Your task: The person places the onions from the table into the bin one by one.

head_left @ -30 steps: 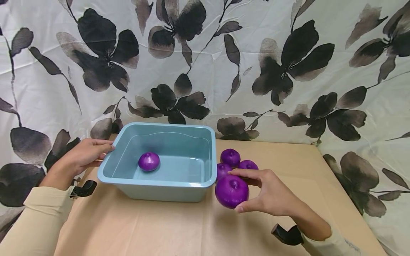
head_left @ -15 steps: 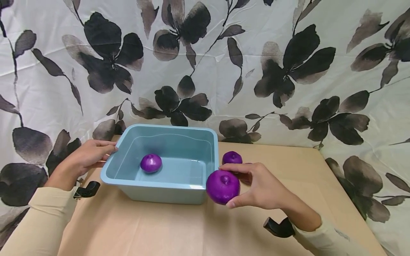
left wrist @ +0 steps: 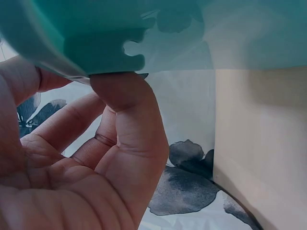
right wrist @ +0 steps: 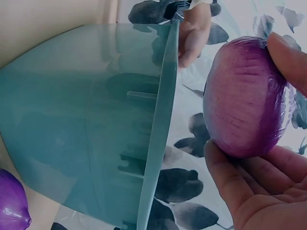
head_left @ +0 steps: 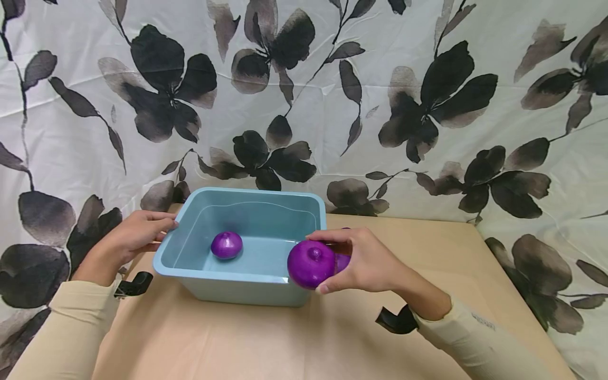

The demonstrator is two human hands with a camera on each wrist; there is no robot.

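A light blue plastic tub stands on the table, with one purple onion lying inside toward its left. My left hand grips the tub's left rim; in the left wrist view a fingertip presses up under the rim. Between thumb and fingers of my right hand, another purple onion is held, overlapping the tub's front right corner in the head view. The right wrist view shows this shiny onion raised above rim level, apart from the tub wall.
More purple onions sit right of the tub, mostly hidden behind my right hand; part of one onion shows there. One onion also appears beside the tub in the right wrist view. A floral cloth hangs behind the tan tabletop.
My right hand has carried the held onion left and upward, from beside the tub to its right front corner. My left hand stays on the rim; the head view has shifted slightly.
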